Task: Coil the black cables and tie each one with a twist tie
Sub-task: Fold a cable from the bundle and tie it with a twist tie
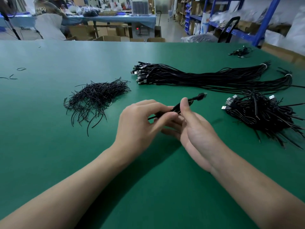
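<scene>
- the left hand (140,124) and the right hand (196,131) both held one coiled cable (174,109) just above the tabletop (49,154); each grip was narrow and tight on it.
- the cable's long side ran from 8 o'clock to 2 o'clock, with its plug (200,96) poking out past the right thumb.
- the twist ties (97,98) lay at 10 o'clock, nearer the left hand.
- the loose cables (206,76) lay at 1 o'clock, and the heap of coiled cables (260,116) at 3 o'clock.
- whether a tie was in the fingers, i could not tell.

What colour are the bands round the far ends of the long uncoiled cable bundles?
White or off-white bands on the black cable bundles; the head view shows them.
</scene>
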Action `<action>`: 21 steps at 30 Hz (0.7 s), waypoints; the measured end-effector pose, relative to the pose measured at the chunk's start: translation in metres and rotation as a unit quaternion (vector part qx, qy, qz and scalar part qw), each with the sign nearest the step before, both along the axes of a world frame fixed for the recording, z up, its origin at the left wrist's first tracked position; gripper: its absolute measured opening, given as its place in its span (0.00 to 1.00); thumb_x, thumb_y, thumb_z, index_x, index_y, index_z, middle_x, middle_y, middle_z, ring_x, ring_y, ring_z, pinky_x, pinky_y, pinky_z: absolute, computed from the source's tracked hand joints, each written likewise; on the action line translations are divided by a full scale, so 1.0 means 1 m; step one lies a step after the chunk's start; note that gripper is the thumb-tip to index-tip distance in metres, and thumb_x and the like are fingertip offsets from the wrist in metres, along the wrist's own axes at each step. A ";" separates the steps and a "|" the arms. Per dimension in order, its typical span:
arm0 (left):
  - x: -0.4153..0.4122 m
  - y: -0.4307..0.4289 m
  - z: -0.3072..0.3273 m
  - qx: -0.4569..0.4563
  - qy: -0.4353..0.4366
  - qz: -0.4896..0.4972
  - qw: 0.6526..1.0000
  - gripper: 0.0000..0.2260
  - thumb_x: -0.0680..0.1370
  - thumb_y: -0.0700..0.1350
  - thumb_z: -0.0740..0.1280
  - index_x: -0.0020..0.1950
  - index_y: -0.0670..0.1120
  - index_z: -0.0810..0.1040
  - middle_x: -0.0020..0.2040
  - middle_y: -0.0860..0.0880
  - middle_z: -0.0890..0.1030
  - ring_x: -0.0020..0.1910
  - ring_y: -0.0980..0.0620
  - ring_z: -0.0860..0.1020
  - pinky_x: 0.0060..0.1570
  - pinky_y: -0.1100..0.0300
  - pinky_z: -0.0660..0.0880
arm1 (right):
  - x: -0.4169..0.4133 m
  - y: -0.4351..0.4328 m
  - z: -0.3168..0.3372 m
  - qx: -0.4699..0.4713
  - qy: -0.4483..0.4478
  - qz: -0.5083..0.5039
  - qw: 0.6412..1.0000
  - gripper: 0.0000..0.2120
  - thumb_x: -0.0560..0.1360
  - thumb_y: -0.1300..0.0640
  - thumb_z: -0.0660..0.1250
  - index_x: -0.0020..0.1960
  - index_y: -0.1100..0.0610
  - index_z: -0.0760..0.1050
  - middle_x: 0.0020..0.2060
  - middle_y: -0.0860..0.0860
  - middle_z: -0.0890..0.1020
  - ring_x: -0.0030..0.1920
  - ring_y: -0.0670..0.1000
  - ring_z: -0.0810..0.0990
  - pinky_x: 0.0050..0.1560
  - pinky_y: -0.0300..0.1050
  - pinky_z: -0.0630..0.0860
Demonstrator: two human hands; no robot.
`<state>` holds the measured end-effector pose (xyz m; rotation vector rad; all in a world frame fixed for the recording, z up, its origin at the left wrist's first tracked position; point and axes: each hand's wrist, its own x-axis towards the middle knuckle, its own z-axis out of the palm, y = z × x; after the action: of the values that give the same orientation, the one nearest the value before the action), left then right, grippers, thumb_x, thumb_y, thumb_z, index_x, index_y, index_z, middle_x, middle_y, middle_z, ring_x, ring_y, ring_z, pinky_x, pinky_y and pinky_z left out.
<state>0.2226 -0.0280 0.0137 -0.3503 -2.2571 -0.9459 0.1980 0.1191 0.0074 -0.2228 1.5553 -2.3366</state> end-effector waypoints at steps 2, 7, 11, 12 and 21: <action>0.001 0.002 0.000 -0.004 -0.017 0.003 1.000 0.06 0.77 0.54 0.74 0.46 0.53 0.87 0.39 0.57 0.84 0.39 0.57 0.80 0.40 0.57 0.74 | 0.001 0.000 -0.001 0.034 0.029 -0.025 0.999 0.33 0.75 0.39 0.59 0.61 0.68 0.75 0.56 0.64 0.84 0.60 0.60 0.82 0.62 0.58 0.79; 0.002 0.003 -0.001 -0.028 -0.040 0.014 0.999 0.12 0.76 0.58 0.72 0.44 0.52 0.87 0.40 0.55 0.85 0.40 0.54 0.81 0.43 0.51 0.77 | 0.001 -0.003 -0.003 0.092 0.079 -0.073 0.990 0.17 0.83 0.46 0.58 0.51 0.60 0.76 0.44 0.55 0.86 0.48 0.52 0.85 0.56 0.49 0.81; 0.004 0.005 -0.001 -0.110 0.006 0.042 0.993 0.11 0.77 0.57 0.72 0.42 0.51 0.85 0.36 0.54 0.82 0.36 0.52 0.79 0.41 0.49 0.74 | 0.001 -0.002 -0.002 0.129 0.107 -0.070 0.983 0.19 0.84 0.47 0.57 0.53 0.62 0.77 0.43 0.56 0.85 0.46 0.51 0.84 0.53 0.44 0.82; 0.004 0.005 0.000 -0.139 0.022 0.049 0.989 0.11 0.77 0.56 0.71 0.41 0.51 0.84 0.34 0.54 0.80 0.35 0.52 0.78 0.39 0.49 0.73 | 0.002 -0.002 -0.003 0.143 0.113 -0.070 0.981 0.20 0.84 0.47 0.56 0.54 0.62 0.77 0.45 0.57 0.86 0.47 0.51 0.84 0.52 0.44 0.82; 0.007 0.011 -0.001 -0.266 0.071 0.046 0.960 0.15 0.82 0.54 0.64 0.41 0.50 0.84 0.34 0.52 0.81 0.35 0.48 0.78 0.35 0.49 0.72 | 0.000 0.001 -0.004 0.281 0.182 -0.103 0.937 0.16 0.85 0.50 0.56 0.41 0.52 0.74 0.34 0.43 0.79 0.39 0.46 0.77 0.50 0.53 0.76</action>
<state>0.2294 -0.0168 0.0129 -0.5201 -2.3402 -0.2399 0.1977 0.1202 0.0031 -0.3806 2.4600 -1.9483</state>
